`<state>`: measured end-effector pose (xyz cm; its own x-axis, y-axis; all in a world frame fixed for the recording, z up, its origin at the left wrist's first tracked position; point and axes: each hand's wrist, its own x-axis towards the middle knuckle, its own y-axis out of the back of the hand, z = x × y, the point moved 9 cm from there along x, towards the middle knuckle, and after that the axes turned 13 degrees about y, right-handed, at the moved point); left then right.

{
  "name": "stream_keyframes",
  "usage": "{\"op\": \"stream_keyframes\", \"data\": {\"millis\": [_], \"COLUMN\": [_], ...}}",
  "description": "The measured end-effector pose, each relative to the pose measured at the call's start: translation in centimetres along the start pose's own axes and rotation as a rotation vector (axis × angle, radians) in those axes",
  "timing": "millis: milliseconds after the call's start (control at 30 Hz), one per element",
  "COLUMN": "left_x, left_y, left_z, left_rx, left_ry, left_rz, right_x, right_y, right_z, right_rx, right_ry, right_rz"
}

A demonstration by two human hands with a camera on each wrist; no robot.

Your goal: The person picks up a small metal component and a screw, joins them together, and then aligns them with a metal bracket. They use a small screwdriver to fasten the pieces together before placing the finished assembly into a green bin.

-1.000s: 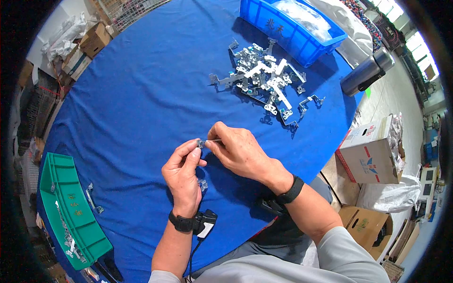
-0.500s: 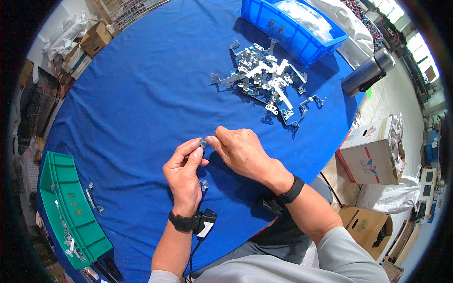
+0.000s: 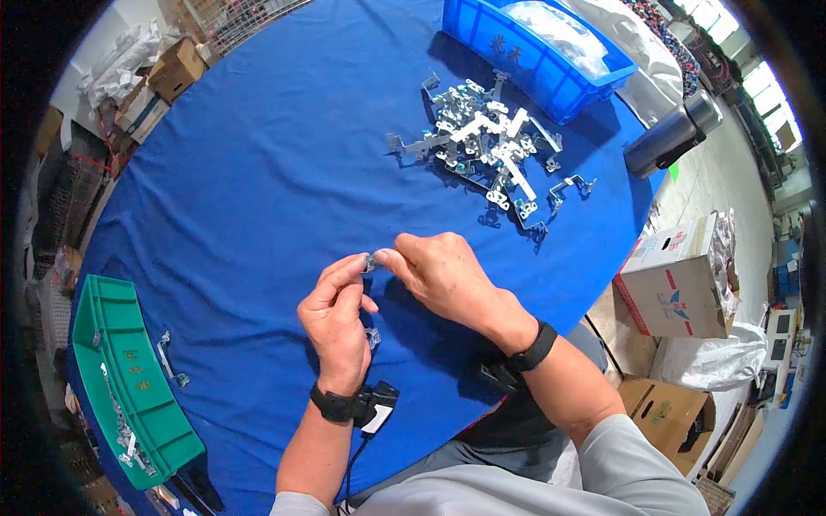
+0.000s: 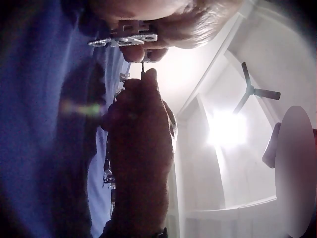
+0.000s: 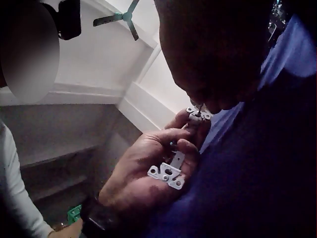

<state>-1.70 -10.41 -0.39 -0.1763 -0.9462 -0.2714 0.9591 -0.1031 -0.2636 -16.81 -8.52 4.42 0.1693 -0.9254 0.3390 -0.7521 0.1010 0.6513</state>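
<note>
My left hand [image 3: 335, 322] grips a small metal bracket [image 5: 167, 174] lengthwise. One winged end plate with holes lies against the palm, and the other end [image 3: 370, 263] pokes out between thumb and index finger. Right beside that end is my right hand [image 3: 447, 279], fingers curled, pinching a thin metal pin [image 4: 143, 69]. The pin's tip meets the bracket's upper end in the left wrist view. Most of the pin is hidden by the right fingers, so its exact kind I cannot tell. Both hands are held above the blue cloth [image 3: 232, 189].
A pile of similar metal brackets [image 3: 518, 176] lies farther up the table, near a blue crate [image 3: 551, 82] with plastic bags inside. At right stands a steel flask [image 3: 658, 142]. A green tray [image 3: 159, 413] with metal parts is at left, with a loose bracket [image 3: 165, 354] beside it.
The right fingers have turned and curled in slightly at the bracket's end, and the thin shaft seen earlier in the head view is now hidden. My left hand holds the bracket almost unmoved.
</note>
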Motion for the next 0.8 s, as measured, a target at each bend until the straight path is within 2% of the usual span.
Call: {"op": "stream_keyframes", "data": {"millis": [33, 67, 133, 267, 333, 367, 467, 533, 567, 633, 733, 800], "left_x": [-0.1, 0.0, 0.0, 0.0, -0.1, -0.1, 0.0, 0.0, 0.1, 0.1, 0.0, 0.0], "left_y": [-0.1, 0.0, 0.1, 0.1, 0.1, 0.1, 0.1, 0.1, 0.2, 0.3, 0.0, 0.1], "left_z": [0.1, 0.0, 0.0, 0.0, 0.1, 0.1, -0.2, -0.2, -0.2, -0.3, -0.1, -0.1], "left_rx": [-0.003, -0.003, -0.018, 0.011, 0.022, 0.022, 0.007, -0.014, -0.015, -0.023, -0.024, -0.023], "left_ry": [-0.006, -0.007, -0.024, -0.002, -0.014, -0.014, -0.004, -0.013, -0.013, -0.008, -0.013, -0.011], "left_rz": [0.012, 0.012, 0.003, 0.0, 0.007, 0.007, 0.012, 0.002, 0.003, -0.003, -0.004, -0.01], "right_x": [-0.3, -0.3, -0.2, -0.2, -0.3, -0.3, -0.1, -0.1, -0.1, 0.0, -0.2, 0.0], "right_y": [-0.8, -1.0, 0.4, 0.7, -0.1, -0.1, -0.4, 0.8, 1.1, 0.4, -0.4, -0.1], "right_z": [0.8, 1.0, -0.3, -0.4, 0.7, 0.7, 0.6, -0.2, -0.4, 0.3, 1.3, 0.8], "right_rx": [-0.089, -0.089, 0.094, 0.116, -0.105, -0.105, 0.005, 0.139, 0.14, 0.076, 0.049, 0.102], "right_ry": [-0.103, -0.102, 0.11, 0.106, -0.065, -0.065, -0.023, 0.11, 0.111, -0.032, -0.088, -0.03], "right_rz": [-0.146, -0.146, 0.16, 0.197, -0.04, -0.04, 0.035, 0.293, 0.292, 0.073, -0.002, 0.068]}}
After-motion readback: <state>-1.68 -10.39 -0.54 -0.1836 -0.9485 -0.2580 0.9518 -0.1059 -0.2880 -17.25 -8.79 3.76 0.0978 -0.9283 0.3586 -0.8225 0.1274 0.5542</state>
